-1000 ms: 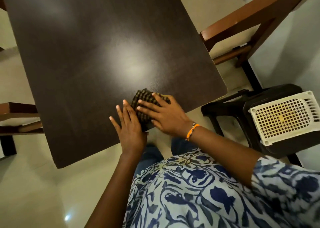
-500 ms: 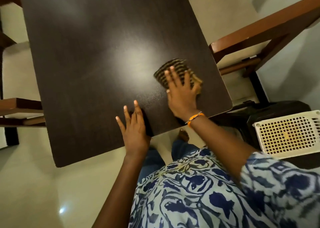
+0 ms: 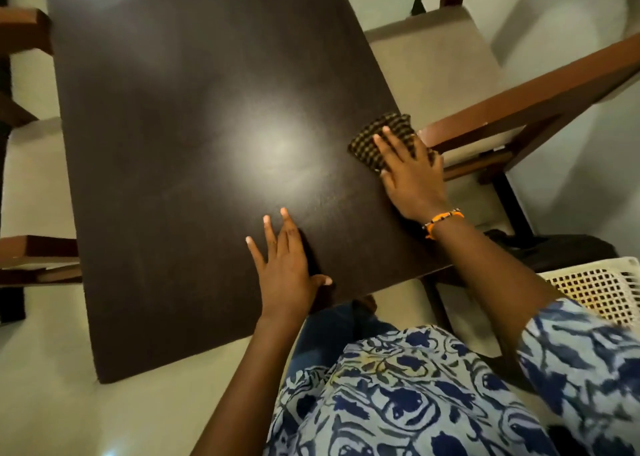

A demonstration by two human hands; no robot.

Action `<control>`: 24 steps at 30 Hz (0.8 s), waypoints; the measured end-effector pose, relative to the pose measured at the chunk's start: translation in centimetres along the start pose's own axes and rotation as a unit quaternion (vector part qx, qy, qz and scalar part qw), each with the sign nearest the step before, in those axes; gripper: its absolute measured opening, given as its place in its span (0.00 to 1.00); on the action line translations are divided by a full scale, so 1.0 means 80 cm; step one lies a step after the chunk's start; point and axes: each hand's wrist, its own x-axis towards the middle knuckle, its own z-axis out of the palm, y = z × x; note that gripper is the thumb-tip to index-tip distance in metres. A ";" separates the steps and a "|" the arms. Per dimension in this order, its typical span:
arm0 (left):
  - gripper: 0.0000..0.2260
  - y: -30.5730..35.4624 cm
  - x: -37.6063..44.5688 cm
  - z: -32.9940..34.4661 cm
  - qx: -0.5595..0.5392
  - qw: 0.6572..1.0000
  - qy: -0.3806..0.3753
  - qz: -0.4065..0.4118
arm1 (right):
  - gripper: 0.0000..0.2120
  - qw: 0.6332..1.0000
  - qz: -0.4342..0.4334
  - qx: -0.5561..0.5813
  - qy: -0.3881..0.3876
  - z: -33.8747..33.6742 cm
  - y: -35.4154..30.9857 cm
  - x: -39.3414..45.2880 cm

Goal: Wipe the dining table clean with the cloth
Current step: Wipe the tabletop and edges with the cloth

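While right hand (image 3: 412, 175) presses cloth (image 3: 375, 140), chair (image 3: 519, 109) abuts table (image 3: 173, 144) edge.

I find nothing here I can read: no words, labels, brand marks, numbers or signs. The dark top of my dining table (image 3: 194, 164) carries no print, only a bright glare near its middle. The checked cloth (image 3: 377, 140) at the table's right edge shows a woven pattern and, as far as I can tell through the blur, no tag or lettering.
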 end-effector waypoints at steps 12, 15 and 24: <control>0.48 0.020 0.152 -0.043 0.057 0.998 -0.013 0.000 | 0.29 0.998 0.048 -0.025 -0.033 0.012 -0.016 -0.068; 0.52 0.017 0.165 -0.048 0.069 0.997 -0.029 -0.009 | 0.28 0.997 0.068 -0.006 -0.021 0.002 -0.030 0.012; 0.51 0.010 0.175 -0.045 0.048 0.998 -0.044 -0.013 | 0.29 0.998 0.057 0.005 -0.009 -0.024 -0.045 0.261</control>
